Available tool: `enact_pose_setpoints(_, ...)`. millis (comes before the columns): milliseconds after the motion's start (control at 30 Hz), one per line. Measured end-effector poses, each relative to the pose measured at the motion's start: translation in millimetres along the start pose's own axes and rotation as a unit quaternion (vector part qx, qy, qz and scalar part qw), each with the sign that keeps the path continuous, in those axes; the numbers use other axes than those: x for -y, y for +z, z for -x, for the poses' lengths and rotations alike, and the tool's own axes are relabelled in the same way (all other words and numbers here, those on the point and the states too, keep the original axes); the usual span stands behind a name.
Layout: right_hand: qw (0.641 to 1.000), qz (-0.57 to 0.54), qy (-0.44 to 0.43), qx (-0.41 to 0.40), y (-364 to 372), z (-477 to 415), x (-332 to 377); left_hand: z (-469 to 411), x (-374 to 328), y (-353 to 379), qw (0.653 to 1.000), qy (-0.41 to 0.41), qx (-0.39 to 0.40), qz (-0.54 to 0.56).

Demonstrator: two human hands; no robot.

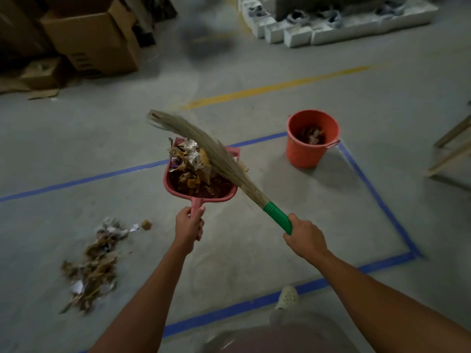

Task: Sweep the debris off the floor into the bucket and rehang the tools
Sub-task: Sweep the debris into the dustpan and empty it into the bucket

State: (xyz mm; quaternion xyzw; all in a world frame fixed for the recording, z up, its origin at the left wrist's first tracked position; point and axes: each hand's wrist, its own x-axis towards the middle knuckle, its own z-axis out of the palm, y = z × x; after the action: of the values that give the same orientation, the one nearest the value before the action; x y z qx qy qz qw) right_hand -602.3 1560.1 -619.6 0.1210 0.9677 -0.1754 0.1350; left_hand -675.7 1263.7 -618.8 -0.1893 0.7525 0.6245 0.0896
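Both forearms reach forward over a pale shoe [288, 298] on the grey floor [76, 138]. The left hand [190, 225] has its fingers clenched round the handle of a pink dustpan [224, 197], which is heaped with dry leaves and crumpled scraps [191, 166]. The right hand [305, 236] grasps the green grip of a grass broom [229, 161], whose bristles lie slantwise across the right side of that heap. More debris [94, 266] lies in a blurred pile on the floor to the left, well apart from the dustpan. An orange bucket [303, 151] stands to the right near the far corner of a blue tape outline [377, 200], with some litter inside. Cardboard boxes [96, 39] sit at the far left.
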Motion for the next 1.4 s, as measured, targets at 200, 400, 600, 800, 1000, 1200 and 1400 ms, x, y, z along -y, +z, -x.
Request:
enact_pose_setpoints(200, 0.998, -0.001, 0.052, -0.021, -51.6, -35.4, -89.1, -22.8, -41.7, 119.3, 0.998, 0.004, 0.054, -0.012)
enact_pose_setpoints(400, 0.994, -0.020, 0.105, -0.039, -88.4, -67.3, -146.5, -52.2, -89.0, 202.7, 0.993, 0.010, 0.116, -0.038)
enact_pose_setpoints(600, 0.986, -0.049, 0.149, -0.050, -108.1, -120.5, -176.7, -110.2, -131.1, 270.6, 0.985, 0.020, 0.156, -0.069)
enact_pose_setpoints(800, 0.978, -0.056, 0.192, -0.059, -126.5, -204.9, -197.8, -197.0, -161.5, 339.2, 0.976, 0.028, 0.203, -0.080)
enact_pose_setpoints(1000, 0.970, -0.071, 0.225, -0.060, -156.4, -282.6, -210.4, -275.3, -196.4, 398.0, 0.964, 0.018, 0.240, -0.115)
enact_pose_setpoints(1200, 0.965, -0.071, 0.249, -0.041, -175.7, -340.8, -226.1, -334.7, -221.4, 448.8, 0.953, 0.000, 0.261, -0.152)
enact_pose_setpoints(1400, 0.963, -0.080, 0.256, 0.003, -182.9, -396.6, -263.3, -378.2, -223.2, 507.5, 0.948, -0.035, 0.262, -0.179)
